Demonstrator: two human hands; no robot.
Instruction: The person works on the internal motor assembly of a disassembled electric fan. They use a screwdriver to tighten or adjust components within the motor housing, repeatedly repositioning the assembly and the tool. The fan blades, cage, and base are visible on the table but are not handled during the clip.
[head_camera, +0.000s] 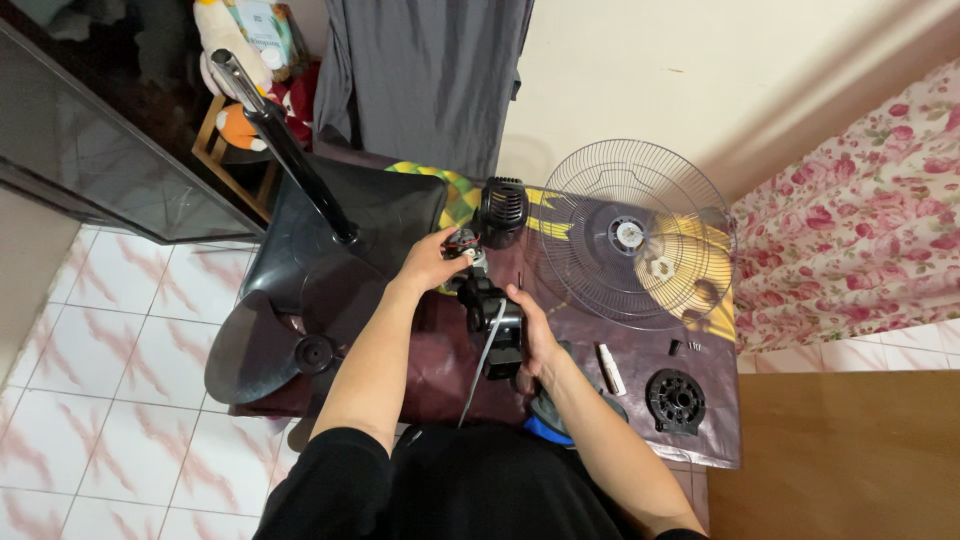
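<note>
Black fan motor (492, 325) — lengthwise toward wall.

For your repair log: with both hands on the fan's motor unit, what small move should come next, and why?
Probably lift the left hand clear of the motor's exposed end. The right hand grips the black motor housing alone, and the rear cover sits just beyond.

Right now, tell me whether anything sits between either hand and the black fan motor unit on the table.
Nothing visible does. The left hand touches the motor unit's upper end with its exposed wiring, and the right hand wraps its lower body. The wire guard and motor cover lie beyond them.
</note>
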